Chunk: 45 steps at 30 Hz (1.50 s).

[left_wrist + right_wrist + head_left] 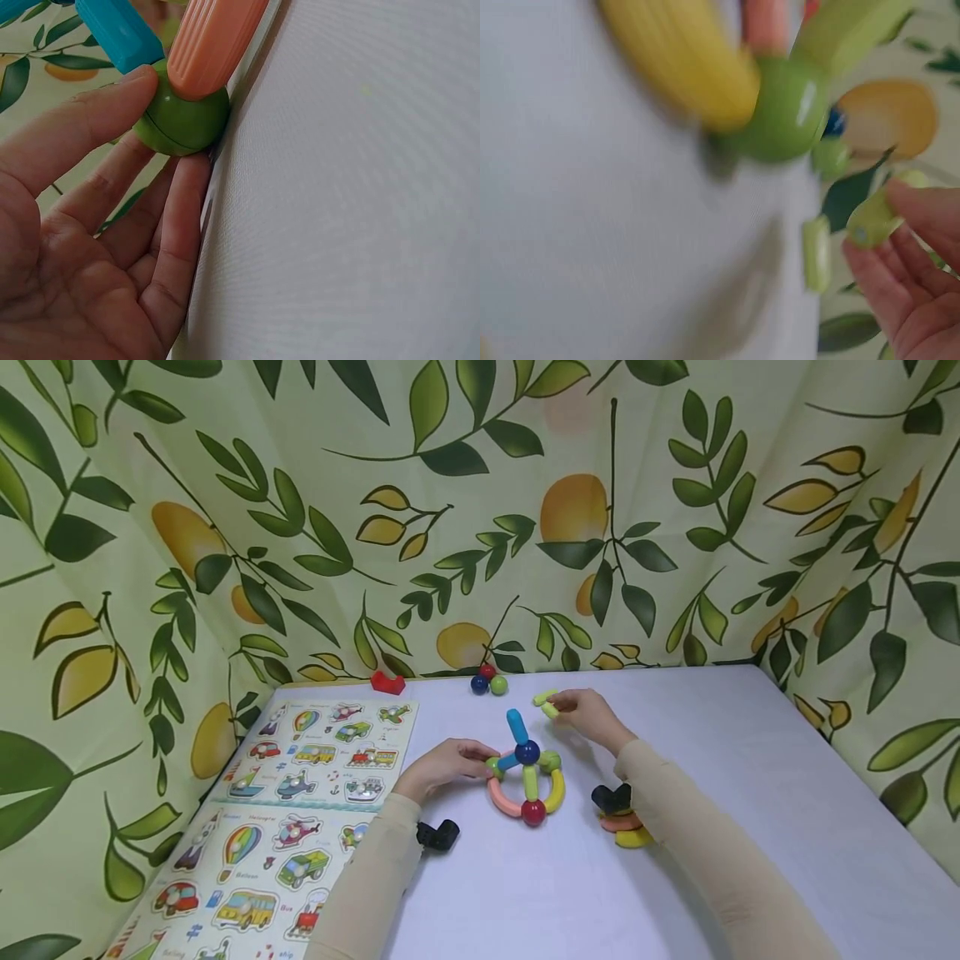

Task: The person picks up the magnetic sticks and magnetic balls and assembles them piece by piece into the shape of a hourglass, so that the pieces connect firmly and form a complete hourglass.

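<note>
White tabletop (pixel 495 893) spreads beneath the left hand (pixel 448 766) and the right hand (pixel 588 714), and between them stands the largest piece, a ball-and-rod construction model (pixel 530 781). It looks like hard, light plastic: stiff in each part, yet likely to come loose at its joints if these are magnetic, so it is better steadied low down than lifted by the tilted blue rod (pixel 517 727) on top. Next in size, loose curved rods (pixel 633 837) lie nearer the wearer than the right hand, beside that forearm; the ridges on the coral curved rod (pixel 214 49) in the model suggest a fair grip around the middle. Smaller, a short light-green rod (pixel 871 219) sits in the right hand's narrow fingertip pinch, one end bare, which should suit pressing it onto a ball; another light-green rod (pixel 817 255) lies just beside those fingertips. The balls are smallest, smooth and apt to roll: the left hand pinches the model's green ball (pixel 187 124) between thumb and fingers, and three loose balls (pixel 498 685) cluster beyond both hands.
</note>
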Each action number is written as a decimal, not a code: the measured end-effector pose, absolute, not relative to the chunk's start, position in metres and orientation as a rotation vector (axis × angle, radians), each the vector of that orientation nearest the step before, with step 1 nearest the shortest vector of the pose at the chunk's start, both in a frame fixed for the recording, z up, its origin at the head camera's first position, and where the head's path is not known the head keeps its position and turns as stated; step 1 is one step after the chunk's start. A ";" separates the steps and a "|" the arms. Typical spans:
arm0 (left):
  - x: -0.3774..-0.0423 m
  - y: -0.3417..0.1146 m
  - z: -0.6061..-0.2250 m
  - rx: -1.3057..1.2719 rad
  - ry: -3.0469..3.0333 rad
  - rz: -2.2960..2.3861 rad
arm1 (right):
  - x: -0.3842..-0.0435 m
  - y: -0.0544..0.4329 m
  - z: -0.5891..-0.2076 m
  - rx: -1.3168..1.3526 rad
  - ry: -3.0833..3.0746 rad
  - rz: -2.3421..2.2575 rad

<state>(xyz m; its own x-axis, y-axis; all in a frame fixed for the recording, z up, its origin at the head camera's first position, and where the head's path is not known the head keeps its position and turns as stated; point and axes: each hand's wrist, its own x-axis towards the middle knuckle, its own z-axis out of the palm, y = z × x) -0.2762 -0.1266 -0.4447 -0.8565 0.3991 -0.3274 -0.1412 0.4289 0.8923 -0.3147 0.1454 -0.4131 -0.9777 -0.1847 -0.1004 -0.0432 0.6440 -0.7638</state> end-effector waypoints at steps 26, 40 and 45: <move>-0.279 -0.126 -0.441 0.266 2.174 1.409 | -0.229 0.117 -0.402 -0.063 2.474 -2.019; -0.372 -0.119 -0.424 0.046 2.450 1.585 | -0.227 0.120 -0.405 -0.054 2.398 -1.968; -0.395 -0.115 -0.437 0.006 2.530 1.513 | -0.226 0.118 -0.407 -0.102 2.372 -1.961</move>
